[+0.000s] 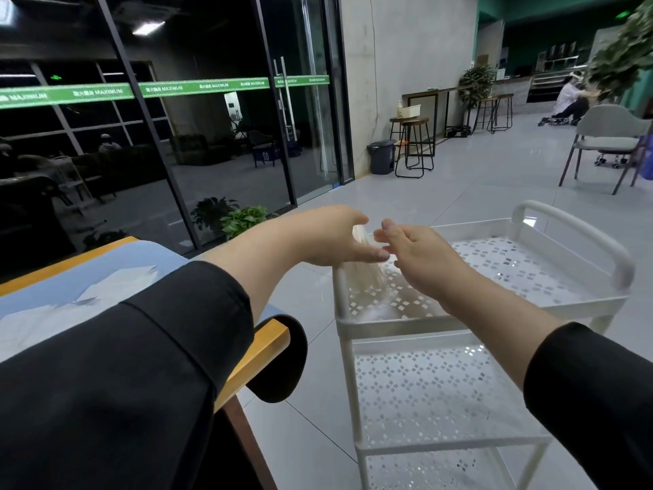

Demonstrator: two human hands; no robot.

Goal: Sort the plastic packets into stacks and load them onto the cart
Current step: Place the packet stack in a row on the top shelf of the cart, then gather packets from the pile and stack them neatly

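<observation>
Left hand (332, 238) grip clasping stack of plastic packets (364, 270) over cart (572, 302) top tray, near-left corner. Right hand (420, 256) released, alongside. Likely light, floppy, slippery; best pinched across stack edge. More packets (116, 288) on counter (266, 334), left.

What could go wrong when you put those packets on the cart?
The left hand holds a blurred stack of packets right over the cart's near corner, so some might slip off the rim onto the floor. The tray bottom is perforated; thin edges could perhaps catch. More packets sit loose on the table.
</observation>
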